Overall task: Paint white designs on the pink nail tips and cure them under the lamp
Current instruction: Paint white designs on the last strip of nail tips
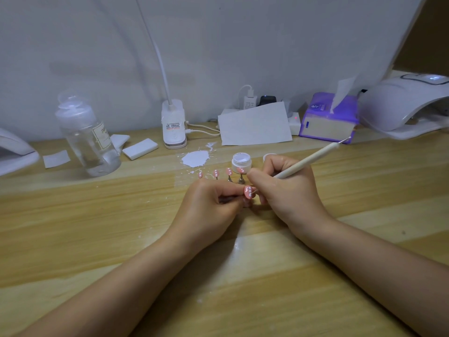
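Two bare forearms come in from the near edge, one from the near left and one from the near right, each ending in a bare hand: the left hand (210,205) and the right hand (284,188). No sleeve, cuff, glove, watch, bracelet or ring shows on either arm from elbow to fingers (272,164). The few fingernails in view look short and glossy, faintly pink; more cannot be told.

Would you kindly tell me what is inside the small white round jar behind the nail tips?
The small white round jar stands open, and white gel shows inside near its rim. How deep it goes cannot be seen; a pink nail tip covers its lower front.
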A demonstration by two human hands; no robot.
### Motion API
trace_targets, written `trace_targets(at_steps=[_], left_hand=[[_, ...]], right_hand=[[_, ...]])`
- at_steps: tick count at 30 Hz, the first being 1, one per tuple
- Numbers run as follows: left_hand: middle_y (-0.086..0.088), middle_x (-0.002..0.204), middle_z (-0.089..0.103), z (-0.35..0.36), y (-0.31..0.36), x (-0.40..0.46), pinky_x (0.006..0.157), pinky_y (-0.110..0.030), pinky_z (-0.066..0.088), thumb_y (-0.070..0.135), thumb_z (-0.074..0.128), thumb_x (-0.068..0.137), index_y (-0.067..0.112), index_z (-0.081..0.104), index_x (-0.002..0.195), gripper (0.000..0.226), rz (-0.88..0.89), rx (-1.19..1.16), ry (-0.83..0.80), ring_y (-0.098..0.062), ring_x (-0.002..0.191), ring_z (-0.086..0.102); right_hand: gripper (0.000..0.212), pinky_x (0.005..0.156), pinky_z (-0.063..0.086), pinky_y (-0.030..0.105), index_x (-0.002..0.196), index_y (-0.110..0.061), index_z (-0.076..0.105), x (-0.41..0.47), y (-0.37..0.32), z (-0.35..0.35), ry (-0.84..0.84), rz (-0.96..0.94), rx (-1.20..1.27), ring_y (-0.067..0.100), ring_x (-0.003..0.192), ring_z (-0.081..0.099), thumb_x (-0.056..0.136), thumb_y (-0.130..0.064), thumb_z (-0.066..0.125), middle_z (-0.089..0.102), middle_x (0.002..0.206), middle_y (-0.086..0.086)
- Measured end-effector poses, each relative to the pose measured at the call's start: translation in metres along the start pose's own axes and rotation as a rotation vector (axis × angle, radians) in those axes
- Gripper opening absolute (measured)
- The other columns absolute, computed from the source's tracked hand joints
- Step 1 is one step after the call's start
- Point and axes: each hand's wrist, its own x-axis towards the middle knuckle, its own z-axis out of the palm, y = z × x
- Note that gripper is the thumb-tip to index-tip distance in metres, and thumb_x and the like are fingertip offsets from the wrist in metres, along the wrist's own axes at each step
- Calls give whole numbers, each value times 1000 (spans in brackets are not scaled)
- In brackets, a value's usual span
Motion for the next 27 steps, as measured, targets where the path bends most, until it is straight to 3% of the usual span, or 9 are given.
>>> trace_targets(at_steps=[8,13,17,27], left_hand=[[18,81,70,0,0,0,65,-17,47,-5,62,79,14,75,87,24,-16,-7,7,16,64,52],[23,65,67,-1,1,0,60,-8,42,-6,62,79,14,76,84,25,-7,12,3,17,59,50],[23,80,68,0,2,-1,64,-11,45,-5,63,79,16,74,88,25,-8,7,14,17,61,52],[22,83,68,0,2,0,68,-17,49,-3,64,79,13,75,87,21,-18,1,8,17,65,53]], right_hand=[[41,35,29,7,44,-9,36,0,0,0,-3,-11,-10,0,26,38,74,15,52,39,26,-8],[42,35,30,9,44,-8,37,-1,-1,1,-17,-6,8,1,26,37,74,15,54,41,26,-6],[43,34,29,8,44,-9,35,-1,0,0,-5,-11,2,0,26,37,74,16,52,40,26,-7],[42,34,29,8,45,-9,36,0,-1,0,-15,-6,17,0,26,38,74,17,51,40,26,-6]])
